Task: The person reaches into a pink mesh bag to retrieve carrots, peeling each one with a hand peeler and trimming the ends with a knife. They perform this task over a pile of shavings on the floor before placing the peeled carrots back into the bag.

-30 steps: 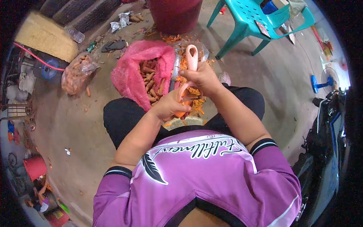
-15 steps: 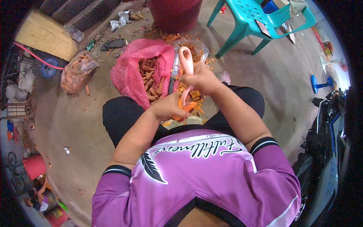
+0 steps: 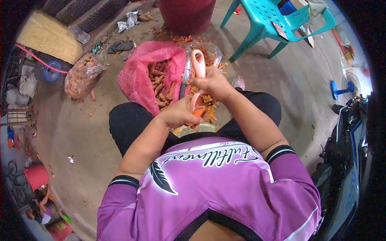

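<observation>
My left hand [image 3: 179,111] is closed around an orange carrot [image 3: 198,109], largely covered by the fingers. My right hand [image 3: 216,85] grips a pink-handled peeler [image 3: 198,66], its looped end pointing away from me and its head against the carrot. Just beyond my left hand lies a pink mesh sack [image 3: 134,76], opened over many brownish unpeeled carrots [image 3: 157,82]. Orange peelings and pieces [image 3: 211,108] lie below and beyond my hands, partly in a clear plastic bag [image 3: 215,52].
A dark red tub [image 3: 187,16] stands ahead, with a green plastic chair [image 3: 261,24] to its right. Left are a filled plastic bag [image 3: 82,78] and a flip-flop [image 3: 120,47]. A motorcycle [image 3: 350,148] and blue fan [image 3: 341,88] are at right. Another person [image 3: 43,211] is far lower left.
The carrot has turned in my left hand, and the peeler's head now sits over it. My right hand has shifted only slightly.
</observation>
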`<action>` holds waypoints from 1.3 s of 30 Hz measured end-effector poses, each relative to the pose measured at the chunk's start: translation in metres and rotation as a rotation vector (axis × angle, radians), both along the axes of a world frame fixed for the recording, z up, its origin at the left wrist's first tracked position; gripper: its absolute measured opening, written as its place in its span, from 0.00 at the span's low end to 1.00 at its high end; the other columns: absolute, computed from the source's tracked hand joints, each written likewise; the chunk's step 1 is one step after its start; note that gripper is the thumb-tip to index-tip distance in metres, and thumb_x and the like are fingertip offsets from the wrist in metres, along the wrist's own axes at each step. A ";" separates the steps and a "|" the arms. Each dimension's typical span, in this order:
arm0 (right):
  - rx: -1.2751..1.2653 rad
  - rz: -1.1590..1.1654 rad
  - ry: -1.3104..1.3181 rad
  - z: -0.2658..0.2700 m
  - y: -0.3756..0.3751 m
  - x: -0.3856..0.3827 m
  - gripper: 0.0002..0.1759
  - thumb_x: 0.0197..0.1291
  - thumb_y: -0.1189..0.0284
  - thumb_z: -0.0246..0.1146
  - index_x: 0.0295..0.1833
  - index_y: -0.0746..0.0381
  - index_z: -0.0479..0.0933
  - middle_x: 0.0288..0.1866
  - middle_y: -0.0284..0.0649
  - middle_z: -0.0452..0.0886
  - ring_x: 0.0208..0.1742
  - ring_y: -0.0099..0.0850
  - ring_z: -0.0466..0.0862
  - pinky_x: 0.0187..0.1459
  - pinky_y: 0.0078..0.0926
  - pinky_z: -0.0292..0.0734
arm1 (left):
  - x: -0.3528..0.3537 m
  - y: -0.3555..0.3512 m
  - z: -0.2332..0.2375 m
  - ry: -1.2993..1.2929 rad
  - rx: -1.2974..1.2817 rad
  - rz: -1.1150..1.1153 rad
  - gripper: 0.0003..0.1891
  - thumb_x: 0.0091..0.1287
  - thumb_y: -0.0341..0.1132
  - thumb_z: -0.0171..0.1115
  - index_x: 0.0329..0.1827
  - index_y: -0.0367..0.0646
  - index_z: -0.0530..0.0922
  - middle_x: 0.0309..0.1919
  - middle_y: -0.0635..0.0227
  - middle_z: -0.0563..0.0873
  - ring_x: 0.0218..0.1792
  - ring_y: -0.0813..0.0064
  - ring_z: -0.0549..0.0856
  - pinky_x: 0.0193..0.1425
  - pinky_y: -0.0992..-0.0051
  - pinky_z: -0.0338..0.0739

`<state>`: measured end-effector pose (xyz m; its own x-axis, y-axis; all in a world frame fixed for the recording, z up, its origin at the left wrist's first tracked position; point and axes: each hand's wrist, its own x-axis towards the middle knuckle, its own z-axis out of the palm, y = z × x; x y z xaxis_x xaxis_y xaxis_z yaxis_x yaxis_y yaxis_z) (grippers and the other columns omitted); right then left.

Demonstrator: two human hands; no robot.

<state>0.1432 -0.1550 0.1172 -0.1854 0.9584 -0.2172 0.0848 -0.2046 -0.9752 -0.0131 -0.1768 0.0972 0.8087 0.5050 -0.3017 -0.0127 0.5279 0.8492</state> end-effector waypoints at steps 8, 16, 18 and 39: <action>0.082 -0.480 0.292 -0.001 0.024 0.017 0.13 0.46 0.66 0.63 0.21 0.62 0.69 0.14 0.29 0.67 0.13 0.19 0.65 0.14 0.19 0.59 | 0.002 -0.003 0.003 0.079 -0.045 -0.016 0.28 0.38 0.26 0.68 0.45 0.40 0.67 0.29 0.71 0.74 0.25 0.79 0.76 0.26 0.80 0.72; -0.025 -0.621 0.094 -0.035 0.035 0.028 0.11 0.47 0.65 0.61 0.22 0.61 0.71 0.15 0.31 0.68 0.14 0.20 0.67 0.15 0.17 0.57 | 0.004 0.001 -0.003 0.037 0.069 0.167 0.26 0.45 0.25 0.65 0.50 0.40 0.66 0.37 0.71 0.75 0.36 0.80 0.76 0.40 0.80 0.71; -0.093 -0.678 0.266 -0.048 0.040 0.042 0.10 0.48 0.67 0.60 0.27 0.61 0.70 0.17 0.32 0.70 0.13 0.21 0.67 0.14 0.17 0.58 | 0.003 0.001 -0.004 -0.024 0.019 0.210 0.26 0.46 0.26 0.66 0.49 0.40 0.66 0.38 0.71 0.75 0.39 0.81 0.75 0.43 0.80 0.70; -0.315 -0.366 0.371 -0.019 -0.006 -0.015 0.12 0.45 0.67 0.61 0.29 0.66 0.73 0.22 0.36 0.74 0.20 0.26 0.74 0.21 0.23 0.67 | 0.000 0.007 -0.013 0.192 0.703 0.239 0.31 0.38 0.24 0.67 0.51 0.39 0.68 0.42 0.66 0.77 0.47 0.73 0.76 0.51 0.74 0.69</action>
<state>0.1281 -0.1607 0.0982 0.0267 0.8744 -0.4845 -0.3795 -0.4395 -0.8141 -0.0130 -0.1702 0.0844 0.6194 0.7845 0.0310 0.1230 -0.1360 0.9830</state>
